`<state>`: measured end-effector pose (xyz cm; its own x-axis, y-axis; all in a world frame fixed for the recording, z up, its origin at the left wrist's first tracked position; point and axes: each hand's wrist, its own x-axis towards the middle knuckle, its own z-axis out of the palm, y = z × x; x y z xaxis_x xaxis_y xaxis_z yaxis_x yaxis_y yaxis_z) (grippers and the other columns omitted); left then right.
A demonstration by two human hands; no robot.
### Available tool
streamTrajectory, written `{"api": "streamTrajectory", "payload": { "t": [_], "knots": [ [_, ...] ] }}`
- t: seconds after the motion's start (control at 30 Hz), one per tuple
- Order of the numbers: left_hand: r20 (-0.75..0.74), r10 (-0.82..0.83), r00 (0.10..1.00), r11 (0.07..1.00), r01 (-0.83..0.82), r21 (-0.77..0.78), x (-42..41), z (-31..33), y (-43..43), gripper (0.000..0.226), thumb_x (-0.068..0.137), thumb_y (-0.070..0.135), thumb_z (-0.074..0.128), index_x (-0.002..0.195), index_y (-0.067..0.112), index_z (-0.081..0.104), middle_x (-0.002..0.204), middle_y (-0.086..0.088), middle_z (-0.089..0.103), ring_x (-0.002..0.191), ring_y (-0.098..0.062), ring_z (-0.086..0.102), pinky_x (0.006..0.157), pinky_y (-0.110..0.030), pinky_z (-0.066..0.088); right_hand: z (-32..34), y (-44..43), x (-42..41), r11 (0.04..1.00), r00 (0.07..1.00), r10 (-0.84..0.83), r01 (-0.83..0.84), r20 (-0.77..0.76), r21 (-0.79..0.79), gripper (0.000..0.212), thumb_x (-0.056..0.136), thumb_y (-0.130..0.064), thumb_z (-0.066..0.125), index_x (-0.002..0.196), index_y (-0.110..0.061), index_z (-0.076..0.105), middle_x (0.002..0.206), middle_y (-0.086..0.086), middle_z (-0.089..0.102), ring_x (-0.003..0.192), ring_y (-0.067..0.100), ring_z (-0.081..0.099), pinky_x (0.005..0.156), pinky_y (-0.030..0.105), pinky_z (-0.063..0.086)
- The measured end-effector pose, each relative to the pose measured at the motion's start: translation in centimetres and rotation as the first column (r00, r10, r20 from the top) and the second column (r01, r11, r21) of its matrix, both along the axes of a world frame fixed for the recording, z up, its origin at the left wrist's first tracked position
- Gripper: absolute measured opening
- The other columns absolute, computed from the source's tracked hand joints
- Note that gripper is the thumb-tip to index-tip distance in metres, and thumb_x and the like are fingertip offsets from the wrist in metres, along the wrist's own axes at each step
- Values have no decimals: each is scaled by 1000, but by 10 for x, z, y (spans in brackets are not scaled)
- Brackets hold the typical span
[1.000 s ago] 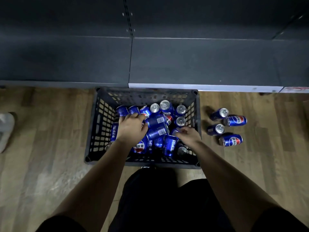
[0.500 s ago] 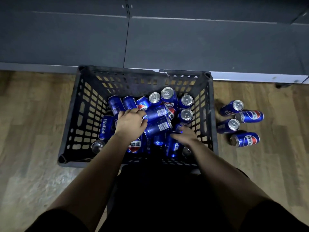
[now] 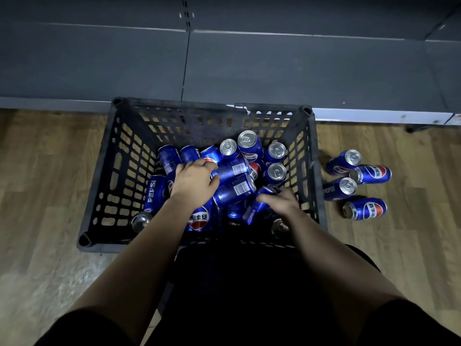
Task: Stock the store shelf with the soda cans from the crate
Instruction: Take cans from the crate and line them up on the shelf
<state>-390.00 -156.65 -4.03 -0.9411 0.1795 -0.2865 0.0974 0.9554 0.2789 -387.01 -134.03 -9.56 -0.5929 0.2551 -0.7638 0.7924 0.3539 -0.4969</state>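
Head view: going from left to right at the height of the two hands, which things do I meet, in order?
Crate's left wall → can lettered PEPSI → left hand → lower barcode can → right hand → crate's right wall → cans on the floor.

The floor [image 3: 50,171] is wood-look plank in mid brown, boards running left to right, with a paler, greyish worn patch [image 3: 37,283] at the near left. Along the far side stands a dark grey shelving unit [image 3: 274,71] of flat metal panels, low to the floor, divided by a vertical seam [image 3: 185,58] with slotted holes at its upper end; a pale strip [image 3: 374,116] runs along the front edge of its right-hand section. Lighting is dim and cool, with a faint sheen on the boards and the shelving largely in shadow.
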Motion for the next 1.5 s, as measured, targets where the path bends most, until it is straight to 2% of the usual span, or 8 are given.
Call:
{"api": "streamTrajectory", "payload": {
  "t": [0.1, 0.23, 0.47, 0.57, 0.8, 0.93, 1.3, 1.5],
  "knots": [
    [-5, 6, 1000, 1000, -6, 22, -2, 1, 4, 38, 96, 35, 46, 132, 23, 54, 127, -1, 56, 117, -24, 51, 100, -39, 27, 11, 3, -2, 972, 976, -205, 195, -70, -131, 19, 73, -25, 76, 79, -11, 66, 68, 6, 66, 62, 22, 63, 59, 26, 49],
    [12, -15, 1000, 999, 14, 36, -3, 1, 6, 37, 97, 35, 46, 131, 23, 54, 129, -1, 55, 116, -24, 51, 100, -38, 28, 21, -1, -3, 826, 917, -398, 368, 20, -427, 46, 56, -31, 72, 95, -6, 69, 79, 12, 67, 70, 29, 63, 68, 39, 49],
    [9, -9, 1000, 999, 9, 52, -3, 1, 5, 37, 97, 35, 45, 131, 23, 55, 128, 0, 55, 116, -23, 51, 100, -39, 28, 26, -7, -5, 489, 854, -507, 396, 116, -777, 52, 73, -33, 61, 116, -3, 61, 97, 17, 67, 81, 32, 65, 76, 41, 55],
    [3, 2, 1000, 998, -2, 65, -4, 2, 3, 37, 97, 36, 45, 130, 24, 55, 129, 1, 54, 117, -22, 51, 101, -38, 28, 30, -11, -4, 554, 900, -416, 361, 126, -750, 65, 69, -51, 73, 119, -10, 64, 104, 15, 71, 87, 30, 68, 78, 43, 56],
    [-46, -11, 999, 996, 15, 89, -5, 21, 9, 36, 98, 35, 44, 131, 24, 54, 130, 1, 54, 117, -22, 50, 100, -39, 27, 43, -13, -7, 586, 924, -374, 305, 83, -751, 36, 86, -36, 63, 113, -12, 63, 93, 10, 75, 78, 23, 72, 66, 35, 59],
    [-53, -25, 998, 994, 30, 103, -7, 60, 14, 36, 98, 37, 43, 131, 25, 55, 127, 1, 55, 117, -23, 50, 98, -39, 27, 83, -21, -10, 576, 923, -376, 302, 82, -759, 51, 80, -39, 65, 121, -9, 63, 106, 13, 72, 88, 26, 71, 75, 37, 58],
    [169, -17, 985, 957, -33, 287, -8, 306, 29, 48, 96, 57, 35, 130, 26, 50, 119, -3, 66, 116, -25, 56, 107, -44, 31, 321, -23, -16, 583, 962, -271, 200, 43, -787, 27, 82, -32, 62, 99, -12, 70, 91, 11, 74, 76, 23, 72, 64, 35, 59],
    [194, 22, 981, 805, -132, 578, -21, 447, 34, 38, 93, 51, 53, 118, 23, 62, 106, 5, 70, 97, -10, 64, 90, -29, 48, 463, -18, -30, 610, 968, -239, 85, -81, -788, 62, 80, -36, 72, 129, -2, 57, 121, 21, 65, 100, 29, 67, 86, 41, 57]
  ]
}}
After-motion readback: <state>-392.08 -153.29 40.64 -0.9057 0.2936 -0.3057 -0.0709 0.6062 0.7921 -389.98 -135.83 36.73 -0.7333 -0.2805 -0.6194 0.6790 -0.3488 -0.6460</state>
